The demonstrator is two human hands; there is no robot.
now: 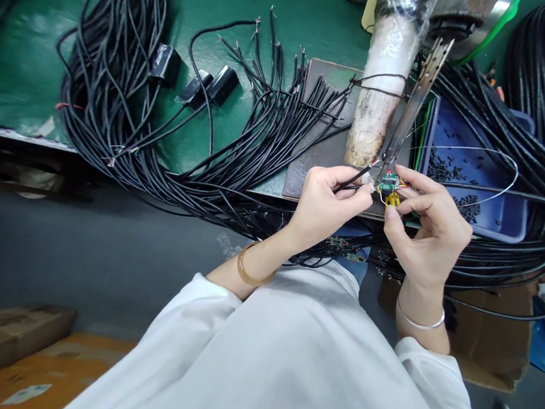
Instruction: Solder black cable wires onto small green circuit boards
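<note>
My left hand (332, 199) pinches the end of a black cable (352, 181) between thumb and fingers, close to the table's front edge. Facing it, my right hand (425, 218) grips a small green circuit board (388, 183) with a yellow component (392, 199) on its lower side. Thin coloured wires run from the board by the right fingers. Just above the board come the tips of a slanted metal holder (408, 111), next to a thick plastic-wrapped tube (377, 85). A thin strand of solder wire (509, 162) loops out to the right.
A large bundle of black cables (118, 103) with stripped ends spreads over the green table (215, 4). Black boxes (223, 85) lie among them. At right, a blue tray (504, 208) holds small black pieces, with more cables around it. Cardboard boxes (76, 371) stand on the floor.
</note>
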